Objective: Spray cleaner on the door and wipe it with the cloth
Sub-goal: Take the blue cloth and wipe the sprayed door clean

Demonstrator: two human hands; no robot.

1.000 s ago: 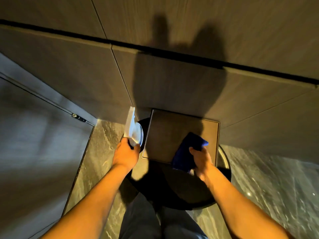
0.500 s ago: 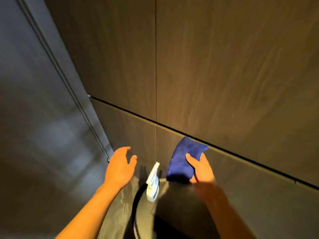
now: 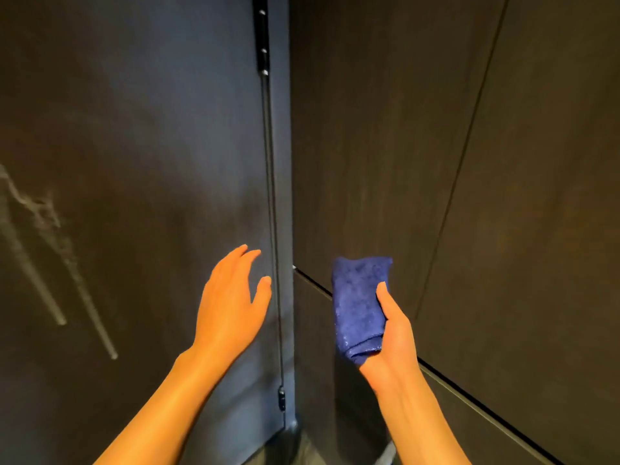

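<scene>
A dark door (image 3: 144,135) fills the left half of the view, with whitish streaks of cleaner (image 3: 37,209) running down its left part. My left hand (image 3: 231,303) is raised in front of the door near its hinge edge, fingers apart and holding nothing. My right hand (image 3: 392,333) grips a folded blue cloth (image 3: 359,303), held upright in front of the dark wall panel to the right of the door. The spray bottle is out of view.
Dark wood-grain wall panels (image 3: 486,162) with thin seams cover the right half. A black hinge strip (image 3: 263,41) runs down the door's right edge. A sliver of stone floor (image 3: 302,451) and a round table's rim (image 3: 385,454) show at the bottom.
The view swung up and left from the round table to the door. My left hand let go of the spray bottle and rose empty. The right hand lifted the cloth off the table.
</scene>
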